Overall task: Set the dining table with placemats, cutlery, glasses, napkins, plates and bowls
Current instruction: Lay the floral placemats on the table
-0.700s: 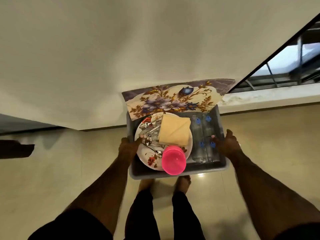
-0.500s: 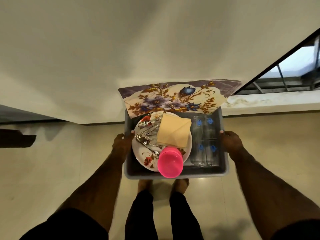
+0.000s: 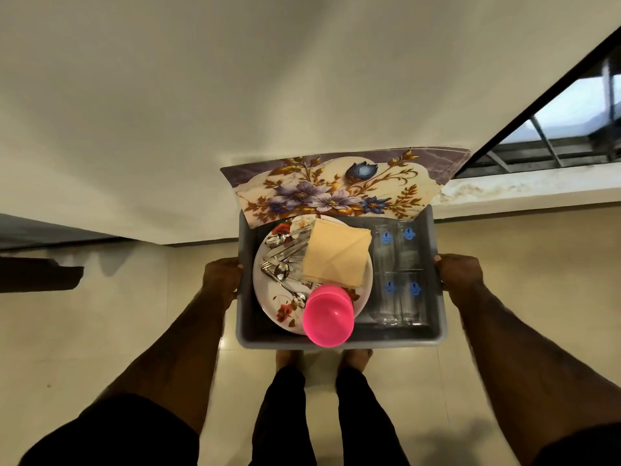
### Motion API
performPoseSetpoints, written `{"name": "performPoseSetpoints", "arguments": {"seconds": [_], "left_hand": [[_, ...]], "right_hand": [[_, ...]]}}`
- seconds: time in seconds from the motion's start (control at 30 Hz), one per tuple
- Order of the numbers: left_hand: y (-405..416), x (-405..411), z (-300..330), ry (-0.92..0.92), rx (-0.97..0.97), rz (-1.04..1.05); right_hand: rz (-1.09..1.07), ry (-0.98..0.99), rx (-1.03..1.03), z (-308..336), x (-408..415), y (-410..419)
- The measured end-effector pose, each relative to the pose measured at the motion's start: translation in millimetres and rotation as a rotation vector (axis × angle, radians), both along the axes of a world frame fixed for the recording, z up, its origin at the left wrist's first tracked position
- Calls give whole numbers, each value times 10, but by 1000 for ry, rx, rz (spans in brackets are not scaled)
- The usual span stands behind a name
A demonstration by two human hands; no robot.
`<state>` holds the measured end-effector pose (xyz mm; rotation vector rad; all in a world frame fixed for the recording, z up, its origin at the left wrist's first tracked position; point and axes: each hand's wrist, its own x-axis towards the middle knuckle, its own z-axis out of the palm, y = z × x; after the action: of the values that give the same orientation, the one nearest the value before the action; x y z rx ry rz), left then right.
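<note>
The left hand (image 3: 220,279) grips the left rim of the grey plastic tub (image 3: 339,343), carried above the floor. Inside lie a floral plate (image 3: 268,297) with steel cutlery (image 3: 284,260), a beige napkin (image 3: 336,255) and a pink bowl (image 3: 327,319), then clear glasses (image 3: 398,274); a floral placemat (image 3: 336,190) leans behind. The right hand (image 3: 460,275) grips the right rim. Best kept level, since the glasses could roll.

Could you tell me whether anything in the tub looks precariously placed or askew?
Yes. The pink bowls sit upside down at the plate's near edge, overhanging the grey tub rim. The floral placemats stick out over the far wall. Nothing has spilled.
</note>
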<state>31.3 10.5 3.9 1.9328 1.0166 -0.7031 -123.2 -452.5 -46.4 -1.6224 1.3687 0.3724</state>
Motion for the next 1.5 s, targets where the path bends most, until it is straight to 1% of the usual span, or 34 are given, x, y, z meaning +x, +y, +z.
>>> {"name": "performPoseSetpoints", "arguments": {"seconds": [0.13, 0.33, 0.47, 0.63, 0.8, 0.9, 1.0, 1.07, 1.1, 1.13, 1.2, 1.23, 1.3, 1.43, 1.5], "left_hand": [[-35, 34, 249, -41, -10, -51], [-107, 148, 852, -98, -99, -252], [-291, 241, 1202, -105, -159, -456], [-795, 264, 1687, -140, -251, -731], [-1385, -37, 2100, -158, -309, -1049], [-1696, -477, 2327, -160, -321, -1219], [-1911, -1005, 2513, -195, -360, -1357], [-1956, -1449, 2649, -183, -368, -1459], [-2020, -1637, 2713, -193, -386, -1520], [-2057, -1717, 2780, -214, -403, -1530], [-1916, -2521, 2922, -189, -415, -1695], [-1927, -2574, 2978, -216, -422, -1708], [-1881, -2921, 3067, -227, -440, -1782], [-1321, -4168, 3126, -174, -507, -2017], [-1049, -4658, 3070, -136, -529, -2101]], "right_hand": [[-58, -80, -25, 295, -226, 68], [-289, -132, -51, 808, -914, 285], [-453, -166, -96, 1185, -1530, 577], [-689, -206, -232, 1687, -2406, 1145], [-934, -176, -369, 2182, -3299, 1897], [-1054, -162, -391, 2403, -3932, 2388], [-1276, -194, -433, 2625, -4487, 2934], [-1399, -219, -483, 2829, -4854, 3336], [-1435, -224, -489, 2906, -4999, 3537], [-1436, -216, -489, 2905, -5054, 3599], [-1592, -214, -528, 3039, -5639, 4339], [-1581, -208, -529, 3046, -5684, 4372], [-1626, -184, -532, 3124, -5895, 4726], [-1828, -112, -592, 3172, -6682, 6174], [-1938, -124, -604, 3168, -6923, 6803]]}}
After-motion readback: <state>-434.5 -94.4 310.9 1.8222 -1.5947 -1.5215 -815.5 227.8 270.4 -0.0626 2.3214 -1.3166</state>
